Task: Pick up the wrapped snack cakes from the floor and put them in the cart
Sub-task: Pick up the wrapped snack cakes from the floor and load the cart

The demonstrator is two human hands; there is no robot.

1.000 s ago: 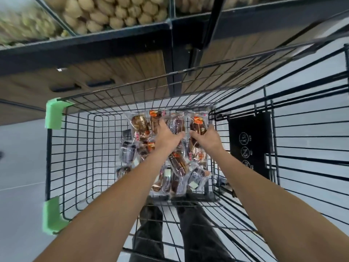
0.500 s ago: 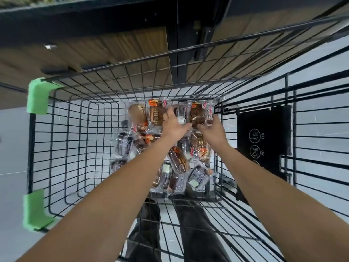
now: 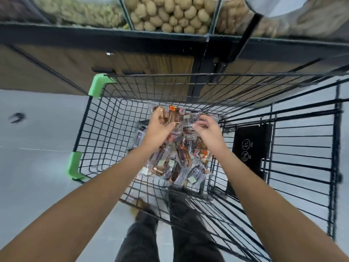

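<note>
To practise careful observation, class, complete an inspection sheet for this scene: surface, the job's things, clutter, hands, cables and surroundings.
Surface: grey floor.
Job's things: wrapped snack cakes piled in the black wire cart.
Clutter: small dark blurred object on the floor, left.
Hands: left hand relaxed over the pile; right hand blurred, fingers curled, grip unclear.
Cables: nothing seen.
Surroundings: shelf bins of round tan items above wooden panels; green corner guards on the cart.

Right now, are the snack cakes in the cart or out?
In: the wrapped snack cakes lie piled inside the cart, on its wire floor.
</note>
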